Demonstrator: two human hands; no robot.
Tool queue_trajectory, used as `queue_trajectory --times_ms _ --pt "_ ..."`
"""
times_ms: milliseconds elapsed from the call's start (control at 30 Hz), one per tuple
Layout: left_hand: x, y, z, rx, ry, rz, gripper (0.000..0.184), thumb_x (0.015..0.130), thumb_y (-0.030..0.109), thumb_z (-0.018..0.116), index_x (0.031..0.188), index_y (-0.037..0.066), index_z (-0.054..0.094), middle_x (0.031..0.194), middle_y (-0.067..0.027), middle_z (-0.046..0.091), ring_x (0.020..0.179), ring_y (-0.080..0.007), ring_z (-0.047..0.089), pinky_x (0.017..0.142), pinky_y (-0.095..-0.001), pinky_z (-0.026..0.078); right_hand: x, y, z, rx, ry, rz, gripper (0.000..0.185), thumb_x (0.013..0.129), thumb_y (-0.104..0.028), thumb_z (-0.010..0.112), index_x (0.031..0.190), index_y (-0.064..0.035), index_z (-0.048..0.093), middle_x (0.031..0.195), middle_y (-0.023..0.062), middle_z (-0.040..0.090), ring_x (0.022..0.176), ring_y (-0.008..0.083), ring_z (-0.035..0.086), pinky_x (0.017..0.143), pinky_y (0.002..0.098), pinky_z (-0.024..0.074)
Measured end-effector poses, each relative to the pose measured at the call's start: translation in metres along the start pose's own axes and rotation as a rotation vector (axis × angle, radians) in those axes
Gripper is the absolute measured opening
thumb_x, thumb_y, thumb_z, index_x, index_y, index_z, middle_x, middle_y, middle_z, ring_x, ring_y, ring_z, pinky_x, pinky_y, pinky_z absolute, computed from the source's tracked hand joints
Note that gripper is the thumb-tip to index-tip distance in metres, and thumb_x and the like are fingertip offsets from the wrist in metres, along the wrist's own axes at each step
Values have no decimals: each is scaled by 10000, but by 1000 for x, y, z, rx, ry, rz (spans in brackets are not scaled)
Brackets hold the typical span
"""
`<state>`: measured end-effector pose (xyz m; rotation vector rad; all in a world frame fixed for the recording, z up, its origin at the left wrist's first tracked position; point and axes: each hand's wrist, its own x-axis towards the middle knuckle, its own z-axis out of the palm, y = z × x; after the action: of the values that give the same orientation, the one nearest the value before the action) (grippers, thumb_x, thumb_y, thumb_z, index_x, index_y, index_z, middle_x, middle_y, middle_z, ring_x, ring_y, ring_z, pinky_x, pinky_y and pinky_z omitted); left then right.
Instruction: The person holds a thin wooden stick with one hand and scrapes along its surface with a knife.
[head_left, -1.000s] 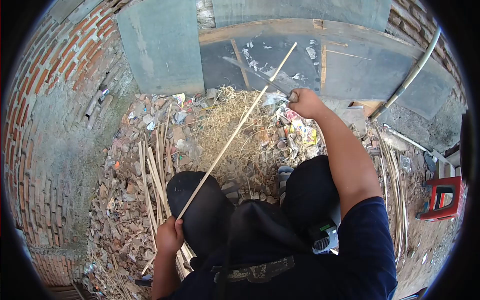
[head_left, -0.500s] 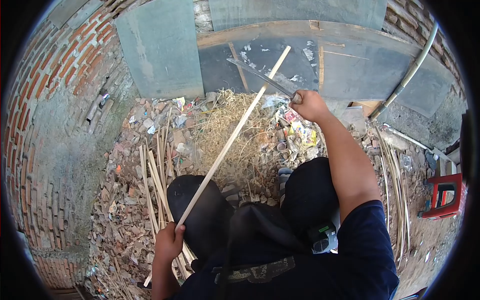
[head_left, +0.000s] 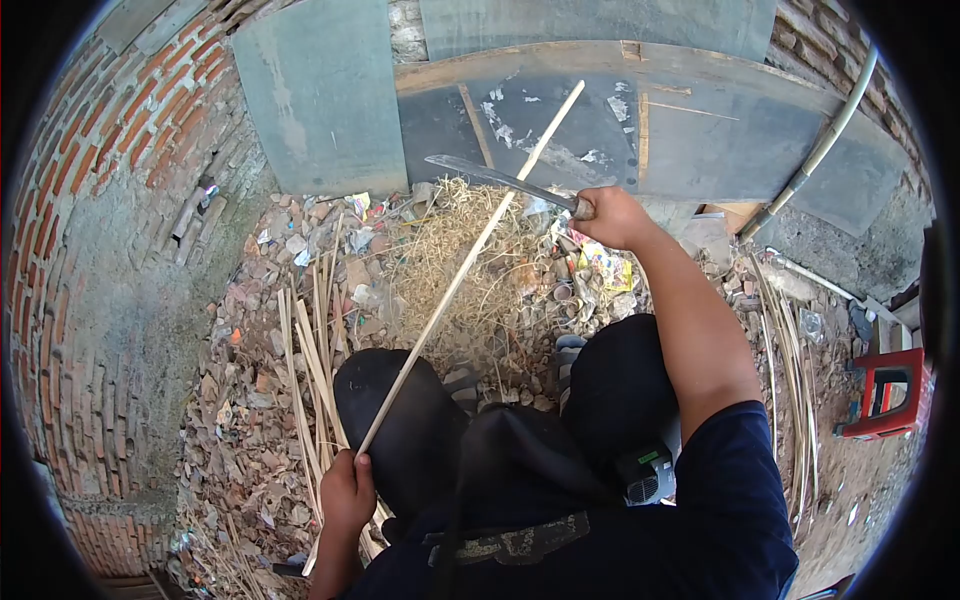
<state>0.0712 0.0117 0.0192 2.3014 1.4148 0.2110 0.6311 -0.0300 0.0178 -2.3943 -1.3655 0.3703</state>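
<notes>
A long pale strip of wood or bamboo (head_left: 470, 258) slants from my left hand (head_left: 347, 492) up to the right, passing over my left knee. My left hand is closed round its lower end. My right hand (head_left: 612, 218) grips the handle of a long knife (head_left: 490, 174), whose blade points left and crosses the strip near its upper part. Below the blade lies a heap of thin curled shavings (head_left: 450, 260) on the rubble.
More pale strips (head_left: 315, 370) lie left of my left knee, and another bundle (head_left: 793, 390) at the right. A red plastic stool (head_left: 905, 395) stands at the far right. Dark boards (head_left: 590, 130) lean ahead, with a pole (head_left: 820, 150) against them. A brick wall (head_left: 110, 300) rises at left.
My right hand has moved slightly down and the knife blade now crosses the strip lower, at a flatter angle. The strip has turned a little. My left hand keeps its hold.
</notes>
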Motion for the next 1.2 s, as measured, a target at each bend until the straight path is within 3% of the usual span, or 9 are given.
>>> queue_trajectory --times_ms 467,567,700,867,967,1100,1200 --pt "3 -7 8 -6 -30 41 385 1065 331 510 859 9 547 670 -253 597 662 -486 622 581 -529 454 0 -22 4 -84 -87 -176 355 821 -362 766 1060 -102 730 959 204 731 948 409 692 851 496 550" --pt "3 -17 20 -1 40 68 385 1063 332 517 852 12 545 663 -253 593 654 -490 616 574 -533 451 4 -22 6 -8 -96 -156 370 820 -365 764 1065 -90 731 953 210 730 940 410 696 848 492 552" --pt "3 -18 17 35 21 58 383 1062 325 522 842 12 536 661 -256 590 651 -496 609 569 -537 445 18 0 11 131 -43 38 407 813 -355 759 1113 -81 725 956 201 732 948 393 698 862 474 550" --pt "8 -18 14 -2 -22 85 385 1064 324 518 838 12 529 663 -257 589 652 -500 604 568 -541 438 6 -12 14 -51 -81 -181 375 802 -334 773 1096 -104 732 939 188 732 936 381 704 844 474 548" --pt "9 -24 16 -40 -45 84 415 1075 345 489 846 1 527 664 -240 574 647 -470 607 579 -509 441 6 -11 10 47 -95 -161 364 804 -327 780 1089 -106 737 928 191 734 930 377 707 840 469 549" --pt "9 -26 16 -61 -30 88 387 1069 321 517 840 8 522 668 -254 587 661 -500 603 568 -523 432 13 9 13 195 19 149 377 809 -319 772 1086 -67 734 941 215 735 943 377 711 845 462 549" --pt "12 -25 8 -93 -92 93 391 1070 326 517 841 8 525 670 -253 588 655 -496 603 568 -516 434 11 3 14 111 10 -6 378 814 -335 765 1064 -54 727 917 213 729 936 393 703 856 471 547"
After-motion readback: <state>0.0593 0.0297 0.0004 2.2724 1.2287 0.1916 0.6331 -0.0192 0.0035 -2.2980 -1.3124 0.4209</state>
